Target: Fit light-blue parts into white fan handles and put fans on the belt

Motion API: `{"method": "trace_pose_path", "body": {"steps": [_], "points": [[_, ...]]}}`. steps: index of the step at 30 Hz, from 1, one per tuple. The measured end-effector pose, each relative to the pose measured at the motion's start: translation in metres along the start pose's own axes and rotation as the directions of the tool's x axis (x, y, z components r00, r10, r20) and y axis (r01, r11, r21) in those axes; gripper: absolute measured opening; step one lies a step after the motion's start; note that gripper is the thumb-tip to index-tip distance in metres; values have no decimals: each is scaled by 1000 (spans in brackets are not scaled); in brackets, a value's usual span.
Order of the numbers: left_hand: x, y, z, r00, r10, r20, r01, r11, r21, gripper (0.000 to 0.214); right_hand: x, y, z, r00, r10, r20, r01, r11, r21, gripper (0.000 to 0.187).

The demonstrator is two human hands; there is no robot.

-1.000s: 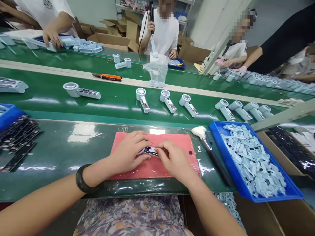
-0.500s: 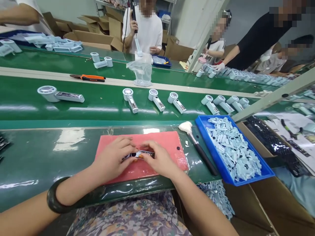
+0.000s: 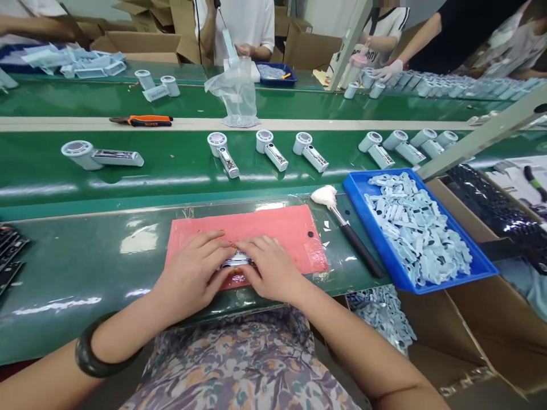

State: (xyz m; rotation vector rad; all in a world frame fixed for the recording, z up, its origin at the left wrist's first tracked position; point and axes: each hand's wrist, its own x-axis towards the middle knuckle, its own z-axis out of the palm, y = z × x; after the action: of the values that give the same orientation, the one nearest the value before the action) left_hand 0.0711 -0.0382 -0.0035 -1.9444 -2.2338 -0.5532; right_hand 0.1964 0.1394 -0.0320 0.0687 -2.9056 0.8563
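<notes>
Now both hands have closed in. The left hand (image 3: pixel 190 273) and right hand (image 3: pixel 269 267) lie low, fingers (image 3: pixel 260 256) close together and pressing down, though any pinch can't be made out. Beneath them a handheld device (image 3: pixel 237 262) sits at the pink mat's (image 3: pixel 256 228) near edge, mostly hidden, just a metallic strip showing. Right of the mat, a white-tipped brush (image 3: pixel 348 233), then a blue tray (image 3: pixel 371 239) of pale-blue parts; beyond it, more devices (image 3: pixel 267 149) on a green belt (image 3: pixel 179 168).
</notes>
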Motion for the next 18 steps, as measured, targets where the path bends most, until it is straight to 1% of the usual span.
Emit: {"method": "trace_pose_path", "body": {"steps": [3,6,9,12,15,18], "points": [[0,0,-1,1000,29,-7,-28,999,42,25,0,2,-2,999,-47,23,48,998,-35,45],[3,0,0,999,30,-18,-29,998,46,23,0,2,0,999,-37,13,38,997,-61,43],[6,1,-2,1000,24,1,-24,999,26,21,0,3,1,999,-28,-18,27,999,-29,42],[6,1,-5,999,21,31,-21,1000,-8,21,-2,5,0,998,-52,-18,52,999,13,39],[5,2,-6,999,30,27,-30,1000,-3,23,-4,6,-2,996,-85,0,85,996,4,44],[5,0,-3,999,32,15,-32,999,10,23,-1,5,-3,998,-60,12,60,997,-44,47]]}}
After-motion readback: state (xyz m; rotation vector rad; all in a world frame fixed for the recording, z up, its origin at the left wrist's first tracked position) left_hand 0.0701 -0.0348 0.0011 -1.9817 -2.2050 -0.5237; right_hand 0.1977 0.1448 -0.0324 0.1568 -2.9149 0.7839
